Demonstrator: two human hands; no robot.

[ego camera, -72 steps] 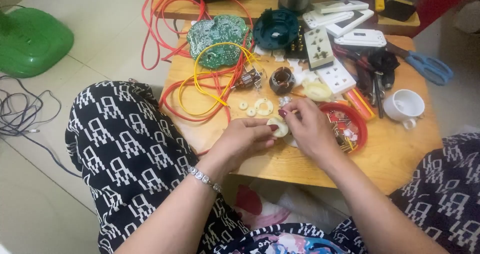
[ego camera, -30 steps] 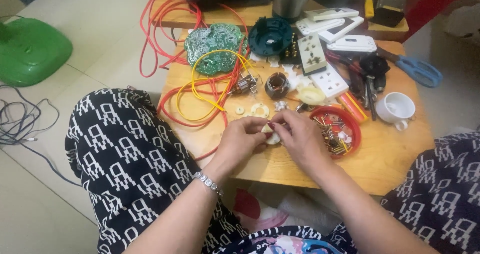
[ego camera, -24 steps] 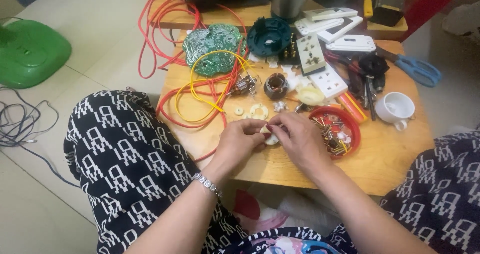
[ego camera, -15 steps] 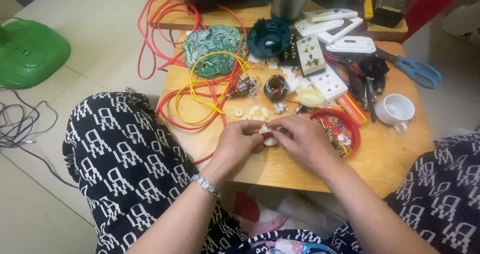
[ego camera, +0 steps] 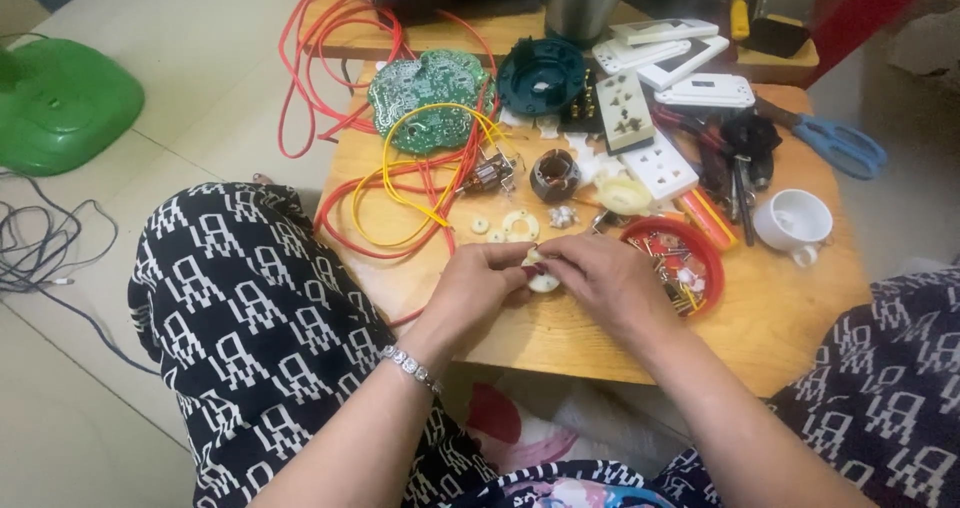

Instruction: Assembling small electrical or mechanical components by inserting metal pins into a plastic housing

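head cam | left hand point(ego camera: 470, 288) and right hand point(ego camera: 605, 283) met over counter point(ego camera: 790, 308), fingers of both pinched together on white disc point(ego camera: 543, 282) at front middle | judged: keep disc low, steady, clear of red tray point(ego camera: 708, 260)

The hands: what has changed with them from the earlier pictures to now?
Little. The left hand and right hand drew slightly nearer the table's near edge, both pinching the same small white round part throughout. Nothing was let go. The red dish, yellow wire and green circuit board stayed put.
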